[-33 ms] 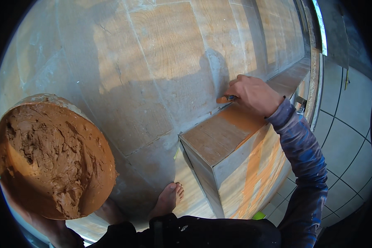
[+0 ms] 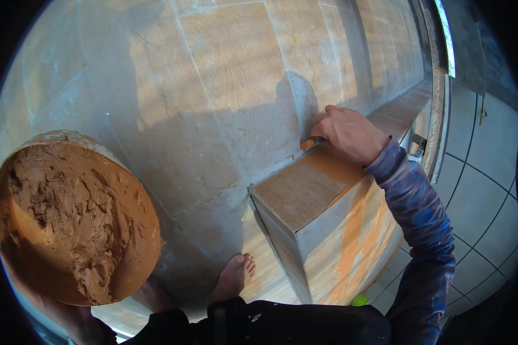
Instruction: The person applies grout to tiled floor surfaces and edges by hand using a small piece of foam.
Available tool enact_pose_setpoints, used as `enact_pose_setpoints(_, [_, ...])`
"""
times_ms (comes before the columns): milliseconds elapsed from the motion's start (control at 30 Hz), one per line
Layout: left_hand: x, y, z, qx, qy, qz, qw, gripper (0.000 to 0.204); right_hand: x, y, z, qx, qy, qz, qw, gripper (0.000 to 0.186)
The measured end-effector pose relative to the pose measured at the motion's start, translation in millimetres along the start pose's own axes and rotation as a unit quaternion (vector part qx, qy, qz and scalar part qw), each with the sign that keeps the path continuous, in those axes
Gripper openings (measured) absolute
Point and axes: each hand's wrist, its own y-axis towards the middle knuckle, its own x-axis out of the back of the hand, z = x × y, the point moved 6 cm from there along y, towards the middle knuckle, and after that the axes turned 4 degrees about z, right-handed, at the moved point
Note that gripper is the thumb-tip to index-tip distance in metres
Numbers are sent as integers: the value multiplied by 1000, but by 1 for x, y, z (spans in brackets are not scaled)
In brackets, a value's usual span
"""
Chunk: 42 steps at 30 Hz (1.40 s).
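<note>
My right hand [image 2: 351, 133] is closed around a small spreader [image 2: 311, 142]. Its tip is coated in orange-brown paste, and a dark and blue part shows by my fingers. The tip touches the joint where the tiled surface meets the long box-like ledge [image 2: 296, 201]. Wet orange paste lies on the ledge beneath my hand. At lower left, a round bucket [image 2: 147, 230] holds thick brown paste [image 2: 69, 201]. My left hand [image 2: 57, 313] reaches under the bucket's near left side and bears it; its fingers are hidden.
Wood-look tiles [image 2: 230, 63] with pale joints spread ahead. Orange smears streak the ledge's side face [image 2: 357, 241]. Lower down at right lie pale floor tiles [image 2: 477, 190] with dark joints. A metal frame edge [image 2: 440, 86] runs along the far right. My bare foot [image 2: 233, 279] stands beside the ledge.
My right hand and the spreader have shifted slightly left and toward me along the joint. The bucket stays in place.
</note>
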Motion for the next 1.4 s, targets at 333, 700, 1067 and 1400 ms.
enact_pose_setpoints(333, [8, -2, -6, -49, 84, 57, 994, 58, 22, -14, -2, -18, -36, 22, 999, 15])
enact_pose_setpoints(700, [-14, -16, -11, -18, 33, 31, 999, 61, 15, -20, 7, 6, 7, 38, 999, 14])
enact_pose_setpoints(1067, [-9, -15, -2, -4, -76, 3, 997, 60, -13, 9, 38, -15, 33, 91, 995, 5])
enact_pose_setpoints(1400, [14, -32, -35, 9, -18, -22, 1000, 59, 93, -100, 39, -177, 177, -10, 968, 21])
